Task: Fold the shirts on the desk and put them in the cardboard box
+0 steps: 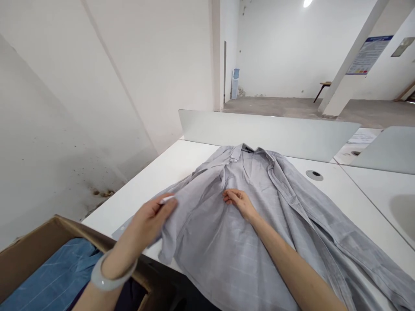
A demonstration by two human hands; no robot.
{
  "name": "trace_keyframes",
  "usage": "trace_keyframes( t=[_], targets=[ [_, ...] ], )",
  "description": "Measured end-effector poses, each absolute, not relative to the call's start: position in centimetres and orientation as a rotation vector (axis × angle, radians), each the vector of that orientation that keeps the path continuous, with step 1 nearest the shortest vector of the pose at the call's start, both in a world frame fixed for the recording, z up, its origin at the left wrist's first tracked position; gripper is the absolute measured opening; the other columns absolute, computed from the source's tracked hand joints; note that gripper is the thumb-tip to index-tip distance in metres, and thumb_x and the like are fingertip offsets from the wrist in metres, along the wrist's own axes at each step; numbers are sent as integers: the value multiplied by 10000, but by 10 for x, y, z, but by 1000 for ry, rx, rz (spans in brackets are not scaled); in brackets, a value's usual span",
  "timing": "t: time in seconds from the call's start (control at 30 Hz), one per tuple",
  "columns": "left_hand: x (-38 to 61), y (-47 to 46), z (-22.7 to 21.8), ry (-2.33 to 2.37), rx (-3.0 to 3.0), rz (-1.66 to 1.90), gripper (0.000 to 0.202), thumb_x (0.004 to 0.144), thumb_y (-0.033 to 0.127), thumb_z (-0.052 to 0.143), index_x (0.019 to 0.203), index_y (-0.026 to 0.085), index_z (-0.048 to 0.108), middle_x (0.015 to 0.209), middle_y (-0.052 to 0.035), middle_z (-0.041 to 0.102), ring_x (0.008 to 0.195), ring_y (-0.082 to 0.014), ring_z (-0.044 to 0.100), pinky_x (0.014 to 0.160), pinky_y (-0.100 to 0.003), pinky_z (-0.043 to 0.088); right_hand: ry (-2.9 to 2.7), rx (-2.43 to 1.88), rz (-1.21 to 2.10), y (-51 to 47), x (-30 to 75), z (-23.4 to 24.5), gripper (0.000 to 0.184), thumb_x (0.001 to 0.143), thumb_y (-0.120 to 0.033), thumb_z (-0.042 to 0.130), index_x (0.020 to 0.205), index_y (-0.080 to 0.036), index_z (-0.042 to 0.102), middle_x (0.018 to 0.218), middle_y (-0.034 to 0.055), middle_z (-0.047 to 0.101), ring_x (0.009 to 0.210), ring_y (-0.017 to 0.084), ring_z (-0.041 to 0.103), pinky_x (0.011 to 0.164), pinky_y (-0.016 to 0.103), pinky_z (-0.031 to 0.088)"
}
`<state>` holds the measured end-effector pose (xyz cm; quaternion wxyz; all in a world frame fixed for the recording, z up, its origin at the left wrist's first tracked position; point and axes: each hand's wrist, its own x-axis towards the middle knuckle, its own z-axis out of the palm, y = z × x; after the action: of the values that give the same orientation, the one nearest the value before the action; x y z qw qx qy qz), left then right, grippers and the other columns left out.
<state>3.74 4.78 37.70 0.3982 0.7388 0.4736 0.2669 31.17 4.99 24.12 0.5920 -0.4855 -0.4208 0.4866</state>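
White table (152, 183) — grey shirt (223, 246) spread open across it.

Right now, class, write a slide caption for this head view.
The left hand pinches a fold of the grey shirt; right hand rests on its front.

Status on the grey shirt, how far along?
Done: grey shirt lies spread on the table, collar away. In hand: left hand pinches fabric at its edge, right hand presses the middle. Left: no neat fold visible; front open, far sleeve splayed out.
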Motion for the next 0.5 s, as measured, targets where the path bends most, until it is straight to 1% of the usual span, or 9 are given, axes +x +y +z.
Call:
trace_keyframes(
  t=[0.07,0.1,0.13,0.17,0.23,0.3,0.37,0.43,0.5],
  targets=[
    [61,16,373,1063,1991,530,479,853,518,489,1201,200,575,809,-5,678,660,-170,598,575,-244,469,-804,-1023,1253,51,319,244,421,801,-563,557,872,-158,647,922,102,694,814,177,643,786,319,513],
    [74,-1,367,967,2095,443,482,845,483,527,1251,223,552,891,-7,689,714,-173,615,635,-252,486,-717,-984,1317,51,324,246,464,826,-591,506,885,-151,641,918,112,696,836,187,653,809,332,516],
    [88,-16,358,861,2200,328,529,825,447,574,1307,238,512,974,-13,687,783,-185,625,695,-264,493,-637,-960,1375,51,328,248,499,854,-607,444,902,-149,636,900,116,698,847,196,661,817,344,521],
    [100,-29,349,773,2287,179,614,801,398,617,1369,236,448,1007,-22,684,821,-196,629,732,-276,494,-566,-954,1418,51,332,250,522,879,-608,383,927,-150,630,877,113,701,851,203,667,814,355,529],
    [116,-47,329,753,2393,-54,711,809,285,612,1450,220,312,1001,-28,682,831,-200,632,755,-297,495,-437,-992,1456,50,339,255,498,917,-554,330,1000,-155,616,844,96,707,846,209,677,795,370,546],
    [122,-55,310,800,2467,-165,746,818,267,611,1469,220,250,1054,-47,661,888,-217,628,767,-320,498,-349,-1048,1453,49,341,258,373,922,-439,394,1064,-160,598,836,76,714,839,206,683,787,370,557],
    [118,-58,294,791,2557,-135,760,777,384,678,1429,242,315,1177,-72,603,1040,-263,582,847,-367,485,-325,-1079,1430,49,341,259,263,885,-313,490,1078,-167,593,839,60,720,834,197,687,792,356,561],
    [109,-57,279,726,2658,-61,817,656,510,765,1347,252,413,1262,-83,544,1163,-318,500,952,-438,432,-336,-1070,1403,50,338,258,234,851,-239,538,1070,-181,597,843,47,724,833,191,689,796,345,563],
    [100,-56,266,676,2753,-24,843,573,502,827,1288,254,456,1285,-84,523,1195,-337,464,1009,-487,377,-335,-1045,1397,50,337,258,228,839,-225,556,1060,-195,601,844,40,725,834,191,690,796,342,566]
  ],
)
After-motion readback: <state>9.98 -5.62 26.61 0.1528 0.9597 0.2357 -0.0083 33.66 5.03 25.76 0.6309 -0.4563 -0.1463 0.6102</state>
